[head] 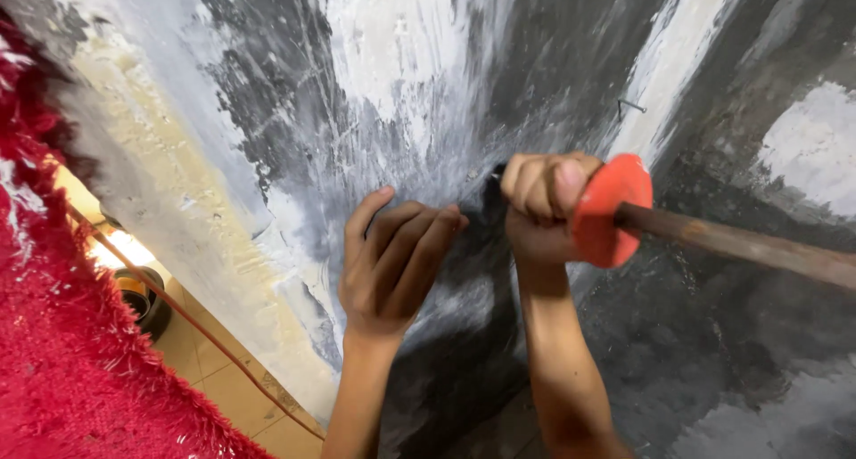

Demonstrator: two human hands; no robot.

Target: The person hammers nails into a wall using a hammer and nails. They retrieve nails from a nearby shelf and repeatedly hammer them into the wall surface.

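Close by at the left, red shaggy cloth (71, 352). Further out, left hand (392, 263) with its grip apart, fingers curled and resting on the wall (401, 67). Just beside it, right hand (539, 205) clamped on a tool, fist behind the red guard (606, 209), brown rod (749, 245) trailing right, dark tip against the grey patch. Seemingly mid-scrape; any further stroke calls for firm, steady pressure. Far below, a tin (143, 299) on the tiled floor (223, 370).

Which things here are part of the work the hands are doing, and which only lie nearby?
In use:
- right hand, gripping a tool with a red guard and a brown rod
- left hand, resting on the grey and white wall

Lying about:
- round tin on the tiled floor
- orange cord
- red fuzzy fabric
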